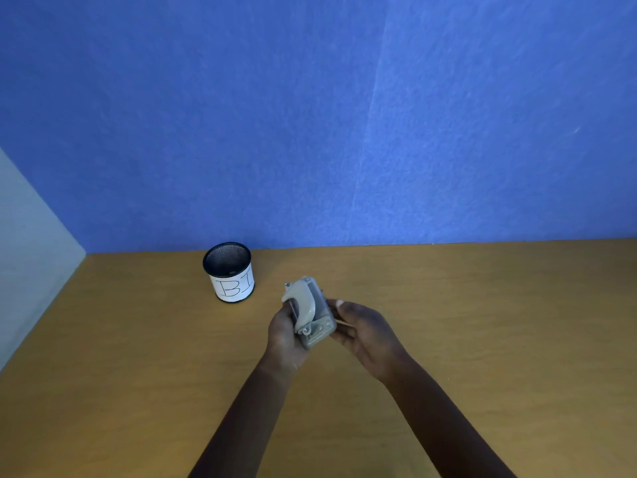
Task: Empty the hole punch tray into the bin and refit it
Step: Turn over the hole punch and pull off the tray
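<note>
A small grey hole punch with a pale curved lever is held above the wooden desk, tilted with its lever end pointing away from me. My left hand wraps its left side. My right hand grips its right side, thumb on the upper edge. Whether the tray sits on the punch's underside is hidden by my fingers. The bin, a black mesh cup with a white paper label, stands upright to the upper left of the punch, a short way from it.
The wooden desk stretches to both sides. A blue felt wall closes off the back just behind the bin. A pale panel bounds the left edge.
</note>
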